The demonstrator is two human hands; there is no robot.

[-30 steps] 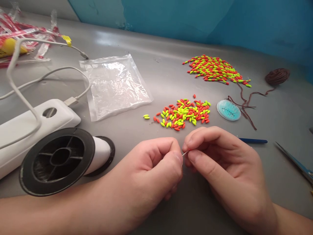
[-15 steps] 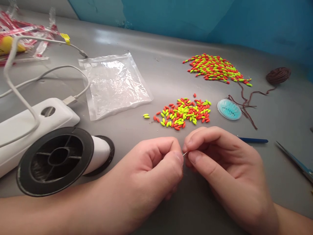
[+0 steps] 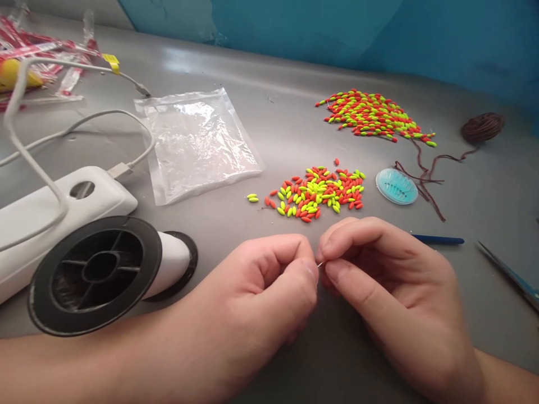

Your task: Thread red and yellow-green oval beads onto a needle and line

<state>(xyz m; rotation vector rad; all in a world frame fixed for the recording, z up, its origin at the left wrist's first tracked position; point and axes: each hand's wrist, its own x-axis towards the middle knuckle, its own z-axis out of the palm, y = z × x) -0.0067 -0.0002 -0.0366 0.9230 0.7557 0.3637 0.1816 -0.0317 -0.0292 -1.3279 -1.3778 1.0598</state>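
My left hand (image 3: 273, 286) is closed, thumb pressed on the index finger, at one end of a thin pale strand or wire (image 3: 320, 264). Its other end meets the pinched fingertips of my right hand (image 3: 387, 292), just to the right. Whether it is thread or a needle is too small to tell. Beyond my hands lies a loose pile of red and yellow-green oval beads (image 3: 318, 192). Farther back, rows of similar strung beads (image 3: 370, 115) form a fan shape. A round turquoise needle case (image 3: 396, 186) rests right of the loose pile.
At left are a black-flanged spool (image 3: 101, 266) beside my left forearm, a white power strip (image 3: 63, 207) with cables, and a clear plastic bag (image 3: 197, 146). Rightward lie a blue-handled tool (image 3: 440, 239), scissors (image 3: 507, 272) and a ball of brown yarn (image 3: 482, 128).
The view has shifted very slightly. My two hands are slightly closer together, and less of the strand shows between them.
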